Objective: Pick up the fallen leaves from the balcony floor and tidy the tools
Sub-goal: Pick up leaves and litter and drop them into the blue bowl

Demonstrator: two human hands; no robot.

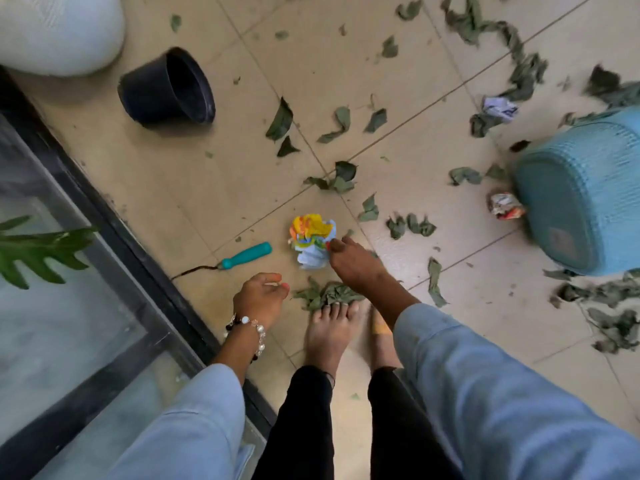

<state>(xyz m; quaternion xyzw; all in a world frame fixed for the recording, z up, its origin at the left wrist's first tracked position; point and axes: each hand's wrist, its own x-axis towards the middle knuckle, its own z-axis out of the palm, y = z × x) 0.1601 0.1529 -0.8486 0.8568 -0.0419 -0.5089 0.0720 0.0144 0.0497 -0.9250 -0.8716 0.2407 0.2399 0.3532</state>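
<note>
Blue sleeves [485, 393] framed bare feet [329, 327] on the tiled floor [398, 74]. Her right hand [353, 261] touched a crumpled coloured paper [311, 244] — grip unclear; left hand [261, 297] hung loosely curled, empty. Leaves [325, 294] lay piled at the toes — teal-handled tool [239, 258] nearby.

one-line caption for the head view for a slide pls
Right hand reaches a crumpled paper among fallen leaves.

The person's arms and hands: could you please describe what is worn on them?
Both arms wear long, loose light-blue sleeves that end near the wrists. The left hand has a bracelet of white pearl-like and dark beads at its wrist, and pink-painted nails. The right hand shows no jewellery.
</note>
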